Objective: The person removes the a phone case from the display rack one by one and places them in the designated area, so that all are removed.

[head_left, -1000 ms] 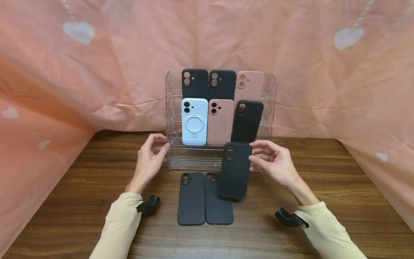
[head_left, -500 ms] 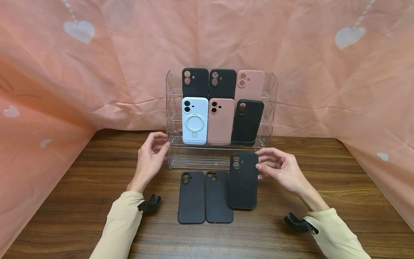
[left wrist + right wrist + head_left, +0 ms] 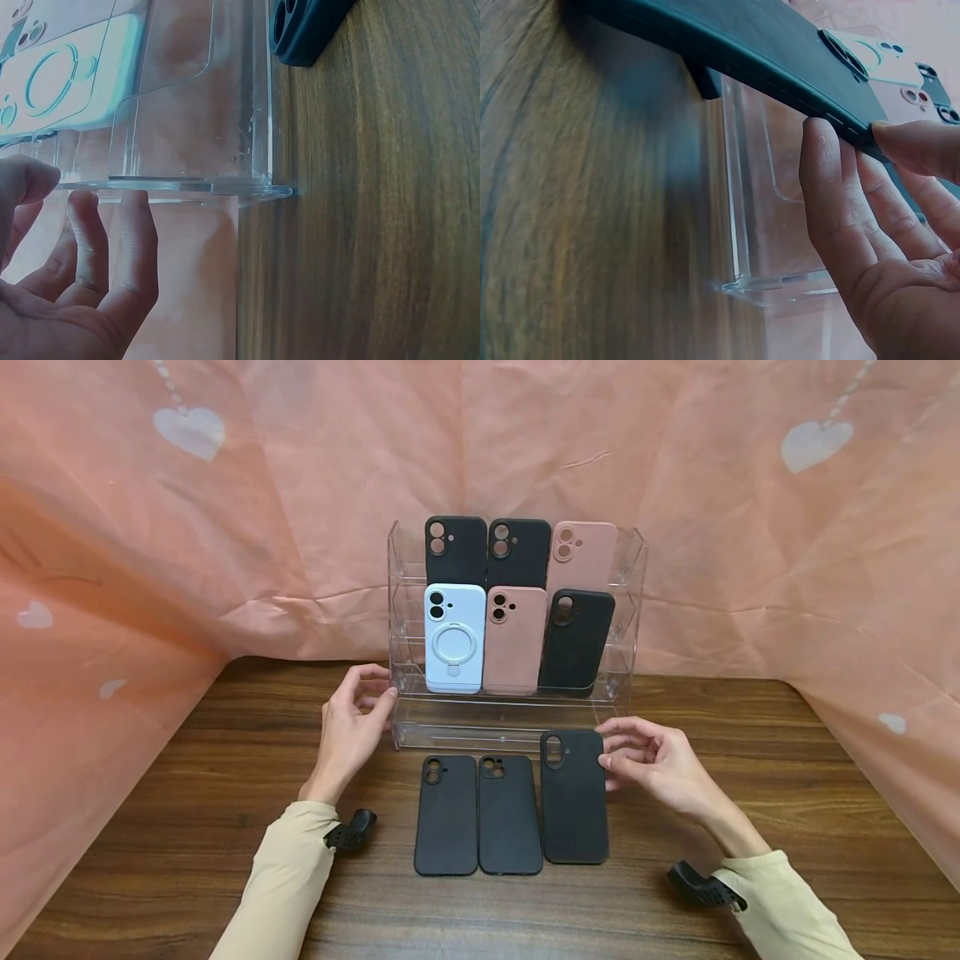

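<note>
In the head view my right hand (image 3: 651,767) pinches the upper right edge of a black phone case (image 3: 575,802). Its lower end is at the table, while the right wrist view shows its top end tilted up, thumb on one face and fingers on the other. To its left, a black phone case (image 3: 510,818) and another black phone case (image 3: 446,818) lie side by side. My left hand (image 3: 351,720) holds the left side panel of a clear acrylic display stand (image 3: 450,739); in the left wrist view, fingertips (image 3: 135,202) meet the panel.
On the stand's upper tiers lean a white phone case with a ring (image 3: 454,677), a pink phone case (image 3: 515,647), a black phone case (image 3: 576,647) and several more behind. Wooden table (image 3: 187,827) spreads around. A pink cloth (image 3: 322,460) hangs behind and at both sides.
My right hand has brought the black phone case down and to the right, from overlapping the middle case to beside it. My left hand has stayed at the stand's side.
</note>
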{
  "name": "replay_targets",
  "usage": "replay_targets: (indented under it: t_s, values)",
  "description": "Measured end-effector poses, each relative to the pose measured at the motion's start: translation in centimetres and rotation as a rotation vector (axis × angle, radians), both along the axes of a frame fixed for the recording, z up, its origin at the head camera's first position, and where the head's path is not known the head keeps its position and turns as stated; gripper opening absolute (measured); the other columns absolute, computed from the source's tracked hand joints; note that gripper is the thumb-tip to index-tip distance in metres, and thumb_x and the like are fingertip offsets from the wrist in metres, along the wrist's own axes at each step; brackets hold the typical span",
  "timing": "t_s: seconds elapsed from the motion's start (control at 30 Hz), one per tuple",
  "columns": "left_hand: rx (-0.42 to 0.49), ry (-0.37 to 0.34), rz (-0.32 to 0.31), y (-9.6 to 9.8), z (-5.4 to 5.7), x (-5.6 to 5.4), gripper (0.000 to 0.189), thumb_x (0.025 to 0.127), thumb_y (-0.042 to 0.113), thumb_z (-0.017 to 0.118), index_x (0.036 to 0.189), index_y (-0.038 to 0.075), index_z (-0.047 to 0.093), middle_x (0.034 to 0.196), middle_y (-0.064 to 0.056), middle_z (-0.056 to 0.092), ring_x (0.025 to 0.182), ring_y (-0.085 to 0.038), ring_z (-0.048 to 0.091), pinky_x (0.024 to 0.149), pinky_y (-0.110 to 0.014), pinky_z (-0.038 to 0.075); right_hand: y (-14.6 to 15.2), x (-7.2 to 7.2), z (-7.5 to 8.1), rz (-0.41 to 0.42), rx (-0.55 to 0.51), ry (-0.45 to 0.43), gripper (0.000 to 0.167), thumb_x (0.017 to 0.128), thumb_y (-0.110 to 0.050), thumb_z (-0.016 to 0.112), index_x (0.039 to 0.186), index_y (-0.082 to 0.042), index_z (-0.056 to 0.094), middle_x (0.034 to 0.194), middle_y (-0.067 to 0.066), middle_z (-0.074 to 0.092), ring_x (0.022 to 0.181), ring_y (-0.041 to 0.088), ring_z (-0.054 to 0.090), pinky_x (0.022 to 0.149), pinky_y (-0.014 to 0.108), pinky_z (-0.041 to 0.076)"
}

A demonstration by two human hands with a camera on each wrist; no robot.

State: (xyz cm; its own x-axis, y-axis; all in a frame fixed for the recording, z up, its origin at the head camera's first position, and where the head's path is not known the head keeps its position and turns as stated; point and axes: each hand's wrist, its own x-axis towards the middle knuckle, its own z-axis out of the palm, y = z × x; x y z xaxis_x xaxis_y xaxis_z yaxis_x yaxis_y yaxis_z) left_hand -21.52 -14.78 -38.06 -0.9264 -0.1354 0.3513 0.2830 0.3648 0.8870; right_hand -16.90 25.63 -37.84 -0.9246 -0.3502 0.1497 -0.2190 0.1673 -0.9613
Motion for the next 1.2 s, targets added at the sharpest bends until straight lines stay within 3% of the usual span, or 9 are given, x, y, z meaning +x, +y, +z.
replay_targets:
  t_s: [0.6, 0.9, 1.2]
  values:
    - [0.004, 0.013, 0.0, -0.1, 0.0, 0.0, 0.024, 0.095, 0.013, 0.07, 0.119, 0.015, 0.064, 0.109, -0.012, 0.074, 0.085, -0.031, 0.075, 0.057, -0.03, 0.063, -0.1, 0.1, -1.4, -0.054, 0.082, -0.141, 0.042, 0.095, -0.002, 0.069, 0.133, 0.007, 0.054, 0.103, 0.0, 0.07, 0.082, 0.01, 0.074, 0.067, 0.044, 0.066]
    - [0.011, 0.006, -0.016, -0.2, -0.1, 0.0, 0.026, 0.096, 0.013, 0.07, 0.121, 0.013, 0.063, 0.11, -0.012, 0.073, 0.09, -0.03, 0.075, 0.059, -0.028, 0.063, -0.6, 0.0, -2.2, -0.035, 0.095, -0.184, 0.042, 0.095, 0.001, 0.068, 0.134, 0.01, 0.054, 0.108, 0.01, 0.064, 0.08, 0.009, 0.072, 0.068, 0.041, 0.066]
    - [0.042, -0.027, -0.042, -0.4, -0.2, -0.2, 0.027, 0.098, 0.015, 0.068, 0.125, 0.012, 0.063, 0.118, -0.014, 0.07, 0.101, -0.031, 0.074, 0.065, -0.028, 0.064, -0.6, 0.3, -2.0, -0.006, 0.11, -0.222, 0.044, 0.095, 0.002, 0.065, 0.135, 0.015, 0.052, 0.122, 0.032, 0.056, 0.088, 0.006, 0.072, 0.072, 0.036, 0.066]
